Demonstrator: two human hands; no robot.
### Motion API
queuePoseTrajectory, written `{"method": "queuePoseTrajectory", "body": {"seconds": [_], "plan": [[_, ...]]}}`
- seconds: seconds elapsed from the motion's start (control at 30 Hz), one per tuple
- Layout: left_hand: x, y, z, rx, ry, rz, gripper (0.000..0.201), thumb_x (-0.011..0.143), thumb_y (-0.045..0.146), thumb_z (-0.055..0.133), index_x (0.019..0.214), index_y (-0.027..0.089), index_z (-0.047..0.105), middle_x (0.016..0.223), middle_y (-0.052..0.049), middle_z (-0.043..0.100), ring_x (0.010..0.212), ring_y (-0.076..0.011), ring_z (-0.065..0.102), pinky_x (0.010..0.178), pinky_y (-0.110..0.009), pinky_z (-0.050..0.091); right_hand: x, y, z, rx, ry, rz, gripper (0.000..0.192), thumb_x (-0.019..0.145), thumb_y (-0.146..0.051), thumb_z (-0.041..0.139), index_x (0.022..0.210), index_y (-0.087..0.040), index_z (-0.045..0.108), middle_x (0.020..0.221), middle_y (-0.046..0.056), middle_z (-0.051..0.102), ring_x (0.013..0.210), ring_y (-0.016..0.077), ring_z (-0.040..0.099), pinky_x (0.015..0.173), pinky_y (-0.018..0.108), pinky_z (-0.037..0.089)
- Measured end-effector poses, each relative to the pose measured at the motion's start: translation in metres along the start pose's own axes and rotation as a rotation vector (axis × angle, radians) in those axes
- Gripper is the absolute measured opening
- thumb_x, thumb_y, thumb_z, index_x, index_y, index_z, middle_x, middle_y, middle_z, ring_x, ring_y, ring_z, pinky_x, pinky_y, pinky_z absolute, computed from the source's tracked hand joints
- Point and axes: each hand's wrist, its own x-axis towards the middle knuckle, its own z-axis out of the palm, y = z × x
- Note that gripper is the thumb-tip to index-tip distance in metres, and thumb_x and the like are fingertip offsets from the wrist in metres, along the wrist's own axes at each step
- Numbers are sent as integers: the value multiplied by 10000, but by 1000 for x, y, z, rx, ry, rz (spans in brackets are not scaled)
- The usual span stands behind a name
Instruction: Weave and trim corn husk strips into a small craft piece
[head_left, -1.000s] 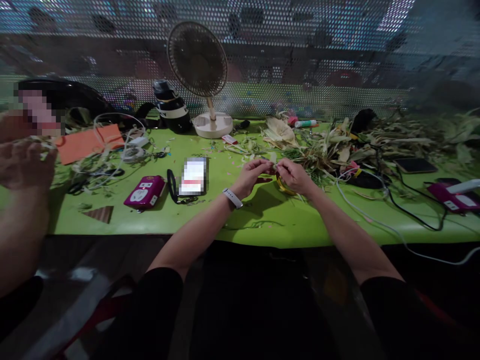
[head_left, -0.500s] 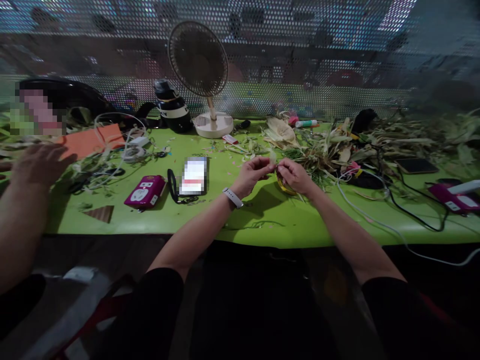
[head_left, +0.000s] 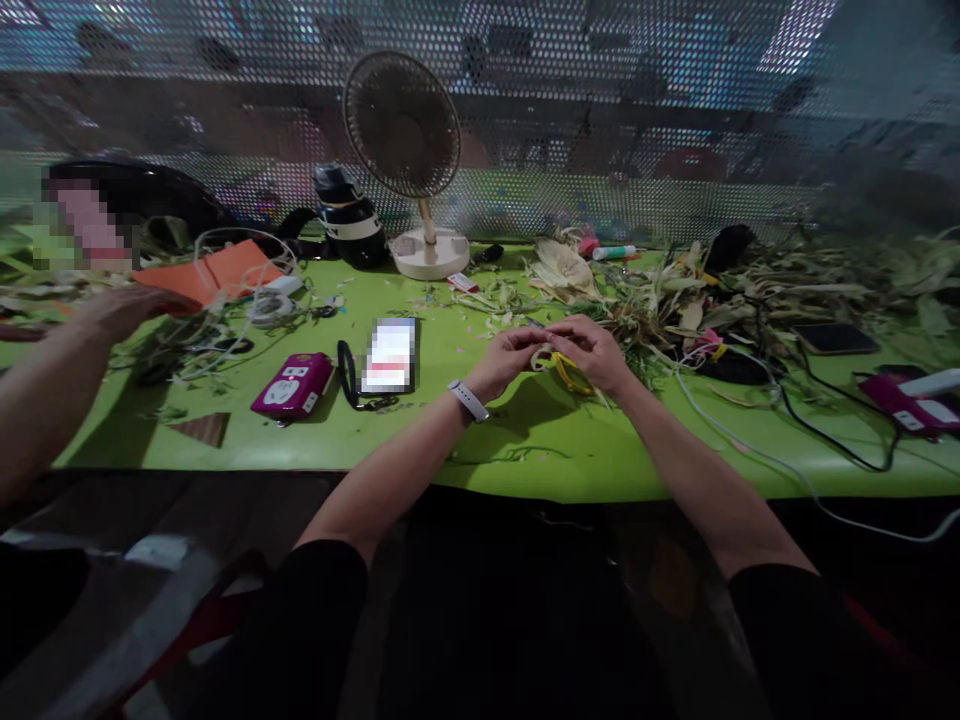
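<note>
My left hand (head_left: 508,358) and my right hand (head_left: 592,350) meet over the green table (head_left: 525,440), fingertips together on a small pale strip of dried leaf (head_left: 541,355). The right hand also has a yellow ring-like tape roll (head_left: 571,372) under its fingers. A white watch (head_left: 468,399) sits on my left wrist. A heap of dried husks and leaves (head_left: 675,290) lies just behind and to the right of the hands.
A small desk fan (head_left: 409,150) stands at the back. A phone (head_left: 390,355), a magenta device (head_left: 292,385) and a black lanyard (head_left: 349,375) lie left of my hands. Cables (head_left: 787,440) trail at right. Another person's arm (head_left: 67,350) reaches over orange paper (head_left: 217,270) at left.
My two hands have closed together and dropped slightly toward the table. The other person's hand at left has moved farther onto the table toward the orange paper.
</note>
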Motion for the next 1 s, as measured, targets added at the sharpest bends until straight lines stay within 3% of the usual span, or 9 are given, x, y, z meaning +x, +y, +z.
{"method": "queuePoseTrajectory", "body": {"seconds": [0.1, 0.2, 0.33, 0.47, 0.6, 0.8, 1.0], "plan": [[1, -1, 0, -23, 2, -50, 224, 669, 271, 811, 808, 155, 679, 748, 19, 670, 634, -65, 602, 635, -219, 504, 1, 1, 1, 19, 35, -60, 218, 787, -450, 688, 863, -254, 745, 934, 58, 686, 926, 211, 620, 884, 394, 489], [1, 1, 0, -41, 4, -99, 275, 679, 240, 802, 885, 166, 636, 767, 24, 668, 667, -73, 629, 645, -208, 507, 1, 2, -3, 56, -8, 4, 249, 792, -476, 678, 865, -250, 753, 980, 62, 683, 977, 219, 616, 931, 414, 482], [0, 4, 0, -26, 40, -88, 331, 693, 194, 779, 943, 184, 563, 709, 58, 627, 665, -76, 639, 618, -185, 496, 2, 2, -5, 70, -85, 73, 282, 725, -495, 734, 790, -220, 741, 970, 65, 662, 944, 217, 613, 842, 373, 507], [-2, 7, 1, 47, 30, -128, 249, 712, 160, 743, 914, 173, 599, 704, 48, 639, 638, -69, 619, 605, -188, 484, 0, 5, 0, 9, -1, 24, 287, 725, -507, 745, 707, -221, 731, 764, 39, 630, 753, 185, 586, 718, 341, 484], [-3, 10, 2, 130, 29, -220, 80, 712, 159, 738, 766, 145, 681, 708, 20, 662, 615, -62, 593, 618, -213, 483, -2, 8, 4, -24, 61, -25, 289, 754, -525, 725, 721, -239, 751, 671, 24, 618, 661, 175, 546, 653, 333, 453], [-3, 9, 0, 168, 21, -223, 195, 619, 253, 843, 713, 155, 703, 666, 6, 669, 618, -84, 607, 610, -231, 490, -5, 5, 7, -75, 92, -51, 317, 762, -531, 708, 644, -238, 725, 631, 19, 598, 623, 166, 515, 621, 321, 431], [-4, 8, 2, 200, -96, -322, 230, 632, 233, 836, 633, 145, 623, 643, -18, 684, 624, -128, 669, 522, -193, 444, -4, -1, 8, -66, 154, -63, 345, 752, -529, 732, 606, -223, 666, 628, 12, 565, 622, 158, 504, 639, 327, 435]]}}
